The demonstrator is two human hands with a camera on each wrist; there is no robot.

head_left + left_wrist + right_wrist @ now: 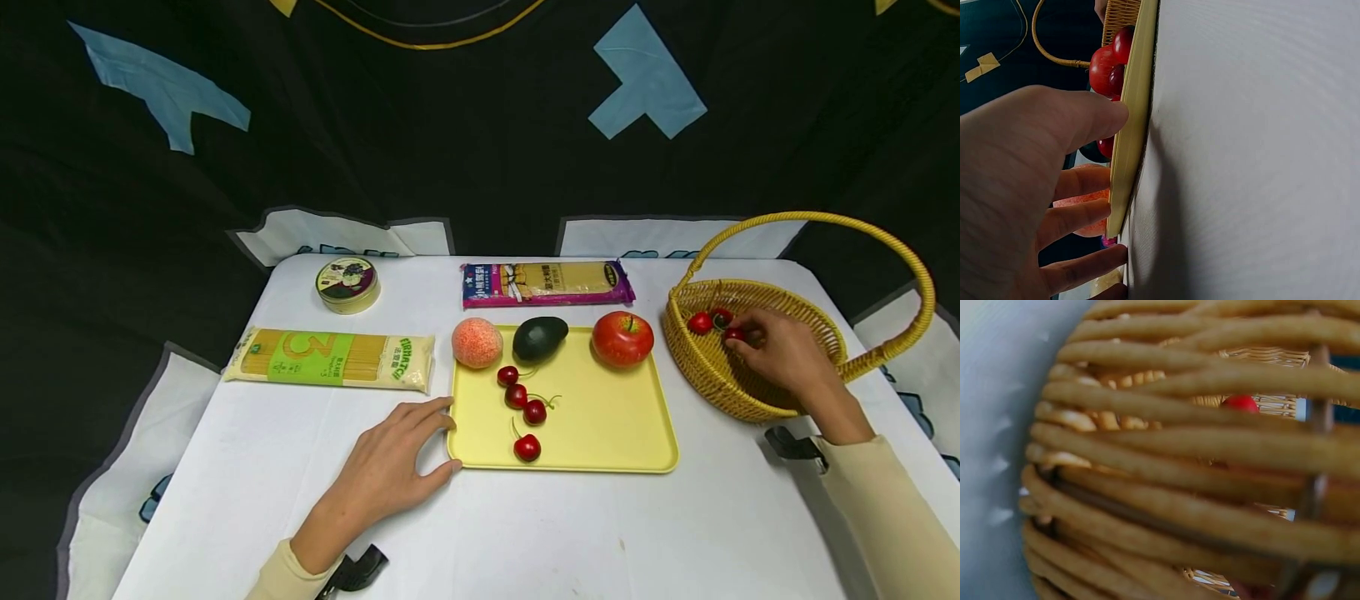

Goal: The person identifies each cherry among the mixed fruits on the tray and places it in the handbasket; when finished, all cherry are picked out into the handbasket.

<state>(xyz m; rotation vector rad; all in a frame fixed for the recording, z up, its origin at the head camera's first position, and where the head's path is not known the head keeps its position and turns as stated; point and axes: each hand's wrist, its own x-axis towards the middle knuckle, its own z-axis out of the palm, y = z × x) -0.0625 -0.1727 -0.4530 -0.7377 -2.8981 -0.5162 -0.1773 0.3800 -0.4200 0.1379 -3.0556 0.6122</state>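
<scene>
My right hand reaches into a yellow wicker basket and pinches a red cherry between thumb and fingertips. Beside it in the basket lies another cherry, with one more partly behind the fingers. The basket's weave fills the right wrist view and hides that hand. My left hand rests at the left edge of a pale yellow tray, its fingers spread and thumb touching the rim. Several stemmed cherries lie on the tray, with a peach, an avocado and an apple along its back.
A spaghetti pack lies left of the tray, with a round tin behind it. Another pasta pack in purple wrapping lies behind the tray. The basket's tall handle arches above the right forearm.
</scene>
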